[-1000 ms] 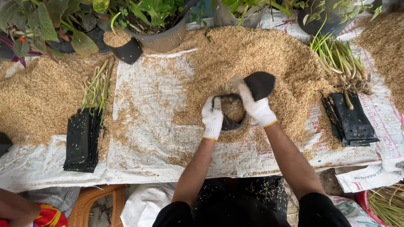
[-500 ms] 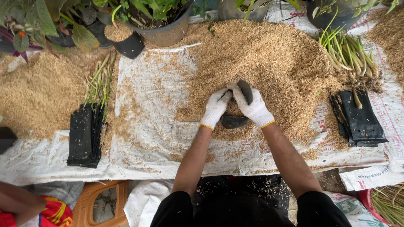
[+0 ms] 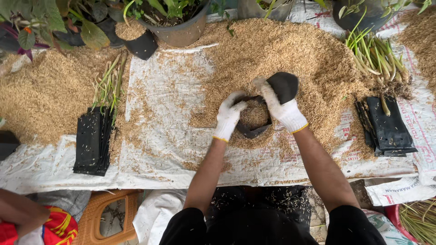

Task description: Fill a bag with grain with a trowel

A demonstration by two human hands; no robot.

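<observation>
Both my hands wear white knit gloves. My left hand [image 3: 228,114] grips the near left rim of a small black plastic grow bag [image 3: 257,128] that lies open on the white woven sheet [image 3: 163,90]. My right hand [image 3: 282,108] holds the bag's far right rim, with a black flap [image 3: 284,85] of the bag standing up behind my fingers. Tan rice husk fills the bag's mouth between my hands. A large heap of rice husk [image 3: 281,50] spreads just behind and to the right of the bag.
Flat black grow bags are stacked at left [image 3: 92,143] and right [image 3: 388,129]. Green seedling bundles lie at left [image 3: 109,81] and right [image 3: 377,59]. Potted plants [image 3: 175,20] line the far edge. A second husk heap [image 3: 41,95] sits left. Another person's arm [image 3: 20,211] shows at bottom left.
My hands have parted from a closed-together grip and the bag's mouth now stands open with husk showing inside. The black flap is raised behind my right hand again.
</observation>
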